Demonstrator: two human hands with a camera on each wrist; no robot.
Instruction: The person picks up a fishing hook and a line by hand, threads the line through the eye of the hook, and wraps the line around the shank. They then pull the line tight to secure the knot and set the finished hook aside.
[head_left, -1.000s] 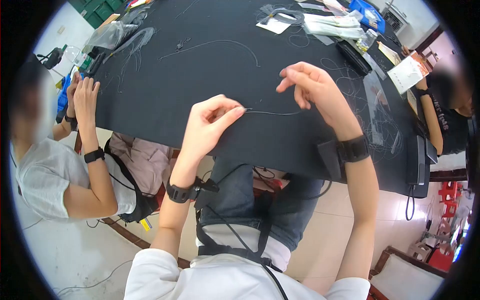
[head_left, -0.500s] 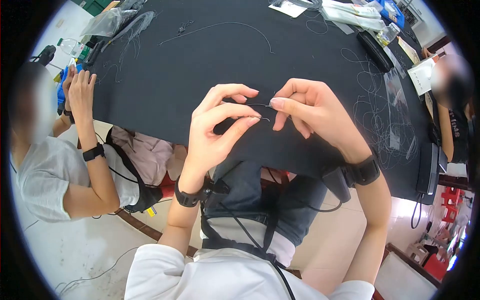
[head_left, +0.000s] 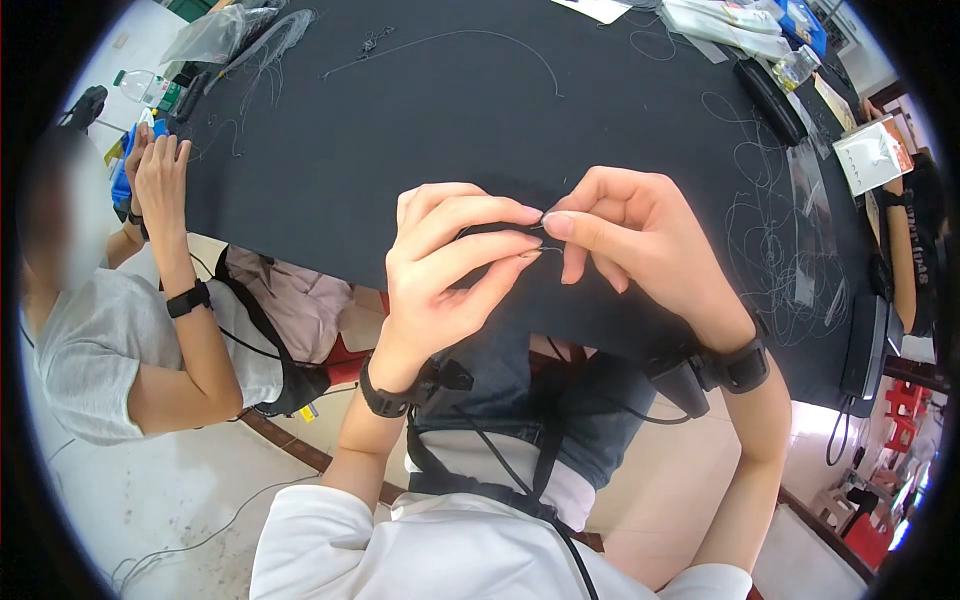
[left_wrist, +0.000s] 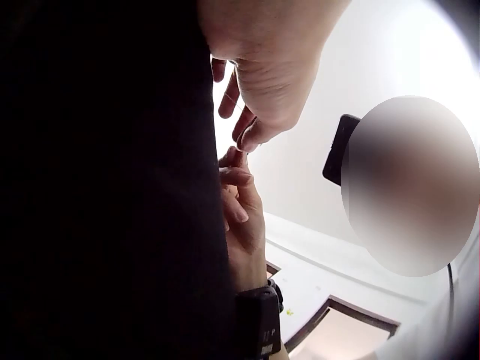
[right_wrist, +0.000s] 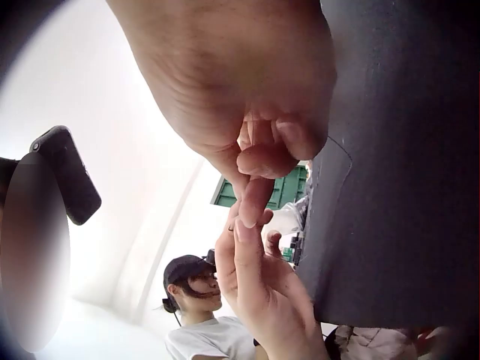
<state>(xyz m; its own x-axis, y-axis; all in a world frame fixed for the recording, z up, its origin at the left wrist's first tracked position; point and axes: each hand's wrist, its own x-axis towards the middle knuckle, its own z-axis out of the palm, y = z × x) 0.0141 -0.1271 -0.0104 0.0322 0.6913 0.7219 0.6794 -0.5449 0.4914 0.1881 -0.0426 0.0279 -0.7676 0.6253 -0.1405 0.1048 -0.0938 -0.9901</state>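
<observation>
Both hands meet just over the front part of the black table [head_left: 380, 150]. My left hand [head_left: 438, 262] pinches a thin grey line between thumb and index finger, and a short bent end of the line [head_left: 552, 249] sticks out past the fingertips. My right hand [head_left: 640, 235] pinches a piece of the line with thumb and index finger, right at the left middle fingertip. From the left wrist view, the left hand [left_wrist: 270, 86] and the right hand [left_wrist: 244, 217] touch at the fingertips. The pinched spot is mostly hidden by fingers in the right wrist view.
Another length of line [head_left: 470, 32] lies curved at the back. Tangled line [head_left: 775, 240] spreads at the right, beside a black case [head_left: 770, 103]. Plastic packets [head_left: 725, 28] and a small jar [head_left: 797, 68] stand behind. People sit at both sides; the left one's hands [head_left: 160, 180] are raised.
My right hand came down and left from the free stretch of line to the left fingertips and now pinches there. The left hand moved slightly right, its other fingers reaching toward the right hand.
</observation>
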